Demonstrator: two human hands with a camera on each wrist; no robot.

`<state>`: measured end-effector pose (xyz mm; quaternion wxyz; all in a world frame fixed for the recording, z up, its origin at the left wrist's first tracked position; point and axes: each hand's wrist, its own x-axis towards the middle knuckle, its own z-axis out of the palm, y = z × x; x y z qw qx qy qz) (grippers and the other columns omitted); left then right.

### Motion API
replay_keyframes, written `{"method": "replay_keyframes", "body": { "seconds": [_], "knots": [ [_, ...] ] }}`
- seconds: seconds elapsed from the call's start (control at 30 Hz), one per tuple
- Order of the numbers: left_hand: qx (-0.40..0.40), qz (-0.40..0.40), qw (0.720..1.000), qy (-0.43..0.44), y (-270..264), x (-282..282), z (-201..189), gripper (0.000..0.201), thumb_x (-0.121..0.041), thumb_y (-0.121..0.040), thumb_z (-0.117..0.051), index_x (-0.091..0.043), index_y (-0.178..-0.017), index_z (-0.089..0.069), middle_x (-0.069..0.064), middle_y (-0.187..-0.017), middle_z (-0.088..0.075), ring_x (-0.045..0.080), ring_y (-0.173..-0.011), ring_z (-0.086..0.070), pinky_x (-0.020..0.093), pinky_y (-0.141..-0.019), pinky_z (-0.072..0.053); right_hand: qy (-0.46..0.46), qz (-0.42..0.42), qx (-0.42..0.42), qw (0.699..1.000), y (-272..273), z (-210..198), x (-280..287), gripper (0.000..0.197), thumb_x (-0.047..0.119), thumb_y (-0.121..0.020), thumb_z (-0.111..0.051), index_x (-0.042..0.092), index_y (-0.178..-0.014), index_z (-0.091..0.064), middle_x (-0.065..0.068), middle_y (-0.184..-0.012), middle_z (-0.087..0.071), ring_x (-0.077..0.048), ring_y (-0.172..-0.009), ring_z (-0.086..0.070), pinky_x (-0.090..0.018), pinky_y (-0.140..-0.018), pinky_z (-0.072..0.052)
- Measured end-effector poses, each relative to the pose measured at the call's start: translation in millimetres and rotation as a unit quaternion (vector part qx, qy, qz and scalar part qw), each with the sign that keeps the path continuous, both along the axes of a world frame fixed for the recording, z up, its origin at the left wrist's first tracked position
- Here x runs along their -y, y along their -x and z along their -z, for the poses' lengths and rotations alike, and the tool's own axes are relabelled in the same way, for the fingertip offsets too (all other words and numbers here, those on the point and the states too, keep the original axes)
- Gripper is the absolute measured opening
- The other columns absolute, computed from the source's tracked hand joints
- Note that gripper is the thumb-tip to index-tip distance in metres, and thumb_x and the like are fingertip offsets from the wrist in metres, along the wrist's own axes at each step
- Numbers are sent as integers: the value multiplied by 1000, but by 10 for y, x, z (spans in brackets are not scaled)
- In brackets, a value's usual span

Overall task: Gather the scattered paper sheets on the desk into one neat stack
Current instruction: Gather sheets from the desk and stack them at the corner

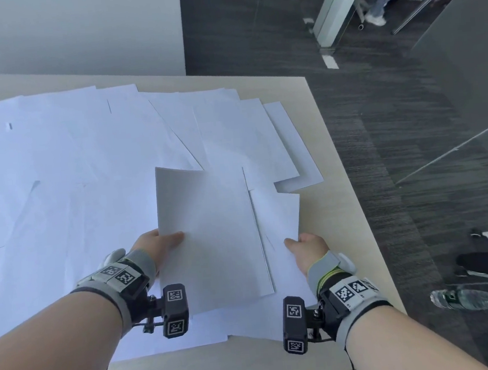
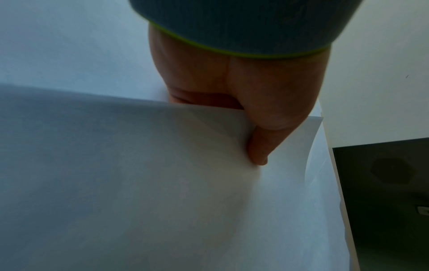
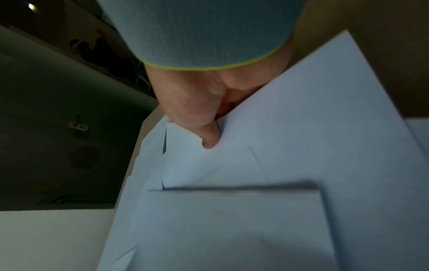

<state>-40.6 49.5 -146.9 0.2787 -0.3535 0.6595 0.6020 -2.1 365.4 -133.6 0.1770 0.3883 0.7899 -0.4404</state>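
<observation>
Both forearms enter from the near edge of the tabletop (image 1: 356, 234), each wearing a grey wristband with a marker-tagged camera mount. Left hand (image 1: 156, 245) holds a raised bundle of sheets (image 1: 208, 232) at its left edge, thumb (image 1: 173, 237) laid on top and the remaining fingers hidden beneath; the left wrist view confirms the grip, with the thumb (image 2: 262, 144) pressed onto the upper face of the paper (image 2: 139, 174) and closed against it. Right hand (image 1: 307, 247) takes hold of a separate sheet (image 1: 280, 211) lying just right of the bundle, thumb on top near that sheet's near corner; the right wrist view shows the thumb (image 3: 209, 135) pinching down on the paper (image 3: 301, 128), the other fingers tucked under and out of sight. Bundle is tilted, its far edge lifted clear of the scattered sheets (image 1: 72, 158) below. Those loose sheets overlap at mixed angles and cover most of the tabletop to the left of and beyond the bundle, with two more (image 1: 289, 139) fanned out toward the right edge. Right of the tabletop, on dark carpet, lies a clear plastic bottle (image 1: 468, 299) on its side.
</observation>
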Motion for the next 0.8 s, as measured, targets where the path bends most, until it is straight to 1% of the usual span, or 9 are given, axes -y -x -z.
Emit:
{"method": "replay_keyframes", "body": {
  "seconds": [0.13,0.23,0.27,0.33,0.43,0.53,0.67,0.73,0.8],
  "knots": [
    [4,2,1000,11,-1,-4,-4,18,-21,-91,-75,-12,-106,-69,17,-99,-77,39,-91,-75,57,-93,-58,-60,7,6,998,-144,-77,-416,21,16,-97,-52,11,-76,-57,-6,-68,-56,-24,-58,-48,-26,-53,-35],
    [0,4,1000,28,-10,-17,-27,13,-20,-91,-75,-14,-100,-69,17,-98,-77,39,-90,-74,57,-94,-57,-120,21,7,993,-289,-147,-770,18,14,-98,-50,6,-101,-66,-8,-83,-59,-25,-71,-51,-27,-67,-39],
    [-3,6,999,37,-5,-15,-37,12,-20,-90,-75,-14,-99,-69,16,-97,-77,39,-91,-74,57,-96,-56,-124,31,-3,992,-326,-150,-879,20,13,-98,-49,4,-105,-66,-9,-82,-58,-25,-70,-50,-27,-66,-37],
    [-11,24,998,60,-3,-79,-96,11,-18,-89,-75,-14,-98,-70,14,-94,-76,38,-91,-73,55,-98,-55,-117,66,-25,991,-459,-257,-1064,22,11,-97,-46,2,-102,-65,-10,-75,-56,-24,-61,-46,-28,-59,-33],
    [-24,68,992,104,15,-121,-167,15,-16,-91,-71,-12,-105,-70,14,-94,-74,37,-93,-71,48,-98,-55,-119,103,-65,985,-535,-375,-1241,21,11,-96,-46,1,-96,-64,-13,-77,-59,-24,-59,-45,-28,-54,-31],
    [-31,128,982,135,6,-287,-296,16,-17,-93,-66,-14,-108,-66,14,-94,-72,35,-89,-69,42,-90,-53,-101,162,-91,977,-648,-511,-1485,19,13,-91,-47,1,-89,-61,-12,-73,-53,-24,-61,-42,-30,-57,-31],
    [-37,179,969,167,-23,-489,-394,17,-17,-93,-57,-14,-107,-65,13,-92,-73,34,-87,-69,38,-83,-52,-80,221,-113,965,-785,-566,-1689,16,16,-88,-51,9,-73,-50,-12,-68,-40,-22,-62,-36,-32,-64,-30],
    [-36,189,967,166,-48,-566,-409,18,-17,-94,-56,-14,-108,-66,11,-88,-73,32,-84,-70,38,-85,-53,-36,205,-124,970,-810,-517,-1673,20,18,-87,-55,-1,-82,-57,-14,-72,-50,-22,-65,-47,-33,-66,-38],
    [-27,203,966,157,-86,-679,-405,17,-16,-95,-56,-12,-107,-67,11,-87,-73,33,-84,-71,42,-92,-56,14,161,-118,980,-808,-422,-1582,18,20,-90,-58,6,-92,-70,-13,-81,-68,-25,-73,-61,-36,-74,-50]
  ]
}}
